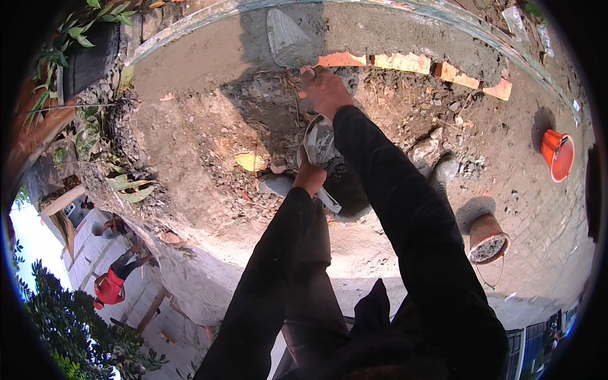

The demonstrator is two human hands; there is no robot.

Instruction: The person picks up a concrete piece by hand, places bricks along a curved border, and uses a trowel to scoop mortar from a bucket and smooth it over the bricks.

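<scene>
My right hand (326, 92) is closed on a trowel (288, 39), its grey, mortar-coated blade resting on or just above the wet grey mortar strip (190, 66) ahead. To the right of the blade runs a row of orange bricks (402, 62), partly covered with mortar. My left hand (310, 177) is closed around the pale rim of a bucket (330, 201) between my feet. Dark grey stuff shows inside; my right sleeve hides part of the bucket.
On the right stand an orange bucket (557, 155) and a brown bucket (487, 242) holding grey mix. Rubble and a yellow leaf (251, 161) lie near my left shoe (277, 184). A person in red (114, 282) is lower left, beyond the ledge.
</scene>
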